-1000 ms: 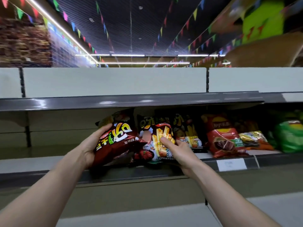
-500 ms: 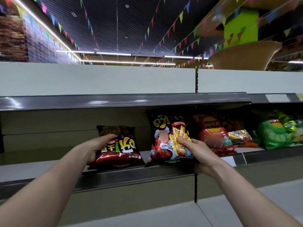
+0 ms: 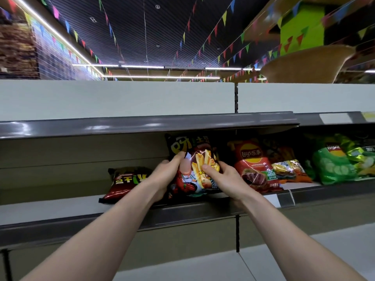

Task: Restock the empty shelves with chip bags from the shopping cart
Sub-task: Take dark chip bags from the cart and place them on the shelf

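Observation:
A black-and-orange fries chip bag (image 3: 199, 159) stands upright on the middle shelf (image 3: 60, 207). My left hand (image 3: 165, 175) grips its left side, thumb up near the top. My right hand (image 3: 222, 177) grips its right side, thumb pressed on the front. A dark red chip bag (image 3: 123, 184) leans on the shelf just left of my left arm, with no hand on it. The shopping cart is out of view.
Right of the fries bag stand a red Lay's bag (image 3: 253, 165), a small yellow bag (image 3: 288, 170) and green bags (image 3: 334, 165). The shelf's left part is bare. An upper shelf edge (image 3: 142, 124) overhangs the bags. A white price label (image 3: 273, 200) sits on the rail.
My left hand let go of the dark red bag, which stays on the shelf, and moved right onto the fries bag. My right hand stays on that bag.

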